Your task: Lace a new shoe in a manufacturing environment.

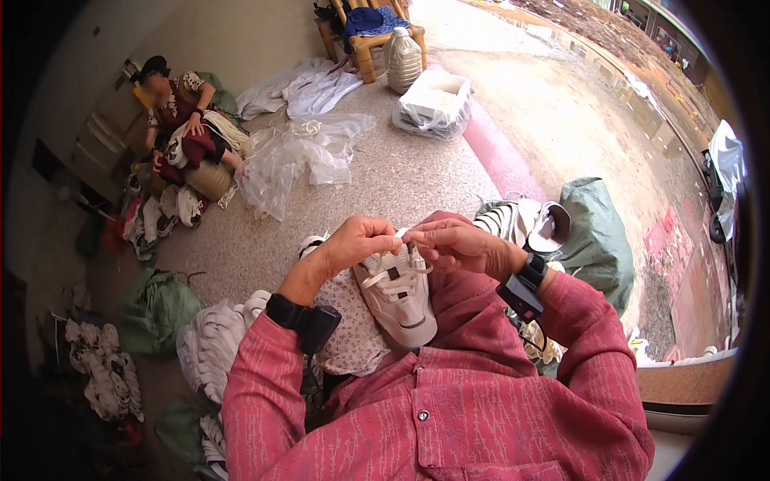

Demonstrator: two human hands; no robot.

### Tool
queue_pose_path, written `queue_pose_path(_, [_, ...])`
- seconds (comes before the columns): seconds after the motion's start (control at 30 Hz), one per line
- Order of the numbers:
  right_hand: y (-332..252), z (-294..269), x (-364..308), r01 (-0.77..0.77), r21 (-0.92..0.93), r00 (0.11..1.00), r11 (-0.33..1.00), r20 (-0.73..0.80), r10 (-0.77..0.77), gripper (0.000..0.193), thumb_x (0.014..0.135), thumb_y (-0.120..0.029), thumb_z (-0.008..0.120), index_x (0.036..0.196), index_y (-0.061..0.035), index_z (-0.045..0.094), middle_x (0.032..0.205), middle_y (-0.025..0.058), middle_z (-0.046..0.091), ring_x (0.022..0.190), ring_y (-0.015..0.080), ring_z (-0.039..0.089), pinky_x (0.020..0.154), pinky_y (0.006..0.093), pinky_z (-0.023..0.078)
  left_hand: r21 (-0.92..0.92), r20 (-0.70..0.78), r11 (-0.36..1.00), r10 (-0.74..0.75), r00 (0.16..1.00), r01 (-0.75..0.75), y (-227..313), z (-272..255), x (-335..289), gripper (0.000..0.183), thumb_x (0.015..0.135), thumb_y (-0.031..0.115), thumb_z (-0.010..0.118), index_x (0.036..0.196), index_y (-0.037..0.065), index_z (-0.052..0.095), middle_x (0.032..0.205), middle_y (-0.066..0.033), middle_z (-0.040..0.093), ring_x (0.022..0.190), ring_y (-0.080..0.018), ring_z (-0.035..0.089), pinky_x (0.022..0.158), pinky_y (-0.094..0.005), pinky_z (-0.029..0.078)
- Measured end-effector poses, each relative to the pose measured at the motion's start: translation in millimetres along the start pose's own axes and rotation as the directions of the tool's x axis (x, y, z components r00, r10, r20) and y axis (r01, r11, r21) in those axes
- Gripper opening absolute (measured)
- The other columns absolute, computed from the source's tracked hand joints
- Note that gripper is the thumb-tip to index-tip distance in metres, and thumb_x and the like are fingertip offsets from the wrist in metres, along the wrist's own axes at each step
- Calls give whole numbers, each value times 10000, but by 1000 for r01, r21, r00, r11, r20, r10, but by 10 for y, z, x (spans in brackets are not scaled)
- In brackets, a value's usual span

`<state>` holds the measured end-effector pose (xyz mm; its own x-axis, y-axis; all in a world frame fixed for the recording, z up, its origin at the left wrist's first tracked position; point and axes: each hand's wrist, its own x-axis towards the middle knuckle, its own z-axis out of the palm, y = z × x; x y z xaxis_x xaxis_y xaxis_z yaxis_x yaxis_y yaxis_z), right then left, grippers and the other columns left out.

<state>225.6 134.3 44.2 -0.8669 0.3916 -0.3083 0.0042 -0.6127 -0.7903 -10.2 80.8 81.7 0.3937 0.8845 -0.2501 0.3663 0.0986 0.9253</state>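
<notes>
A white sneaker [405,309] lies across my lap on a flowered cloth [346,325], its toe towards me. White shoelace [375,279] runs loosely across its front, partly threaded. At the top of the lacing, my left hand [359,247] is closed, thumb and forefinger pinching the lace. My right hand [459,244] meets it there, its thumb and forefinger closed on the lace and its other fingers curled loosely. The fingertips nearly touch and hide the top eyelets and the lace between them.
White shoes [215,349] are piled at my left and striped shoe pieces [513,218] at my right, beside a green sack [597,240]. Ahead stand a white plastic tub [433,100], a jug [403,60] and a bamboo chair [367,56]. Another person [188,120] sits far left among shoes.
</notes>
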Motion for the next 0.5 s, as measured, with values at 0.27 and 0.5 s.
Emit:
queue_pose_path(0.27, [48,-44,97,246,443,969,862,-119,-216,141,951,-173,580,1025,-56,605,678,-34,540,489,53,405,410,186,288,-55,-124,998,14,992,-21,-92,32,-259,206,908,199,654,961,8,712,845,36,641,775,-53,532,699,-223,429])
queue_pose_path(0.5, [110,-509,-96,326,394,919,860,-344,-191,153,960,-175,555,1060,-59,571,736,-32,571,561,56,462,470,187,343,36,-270,991,-112,956,126,-456,-270,-1030,180,891,171,670,927,7,735,766,34,632,743,-51,537,658,-219,423])
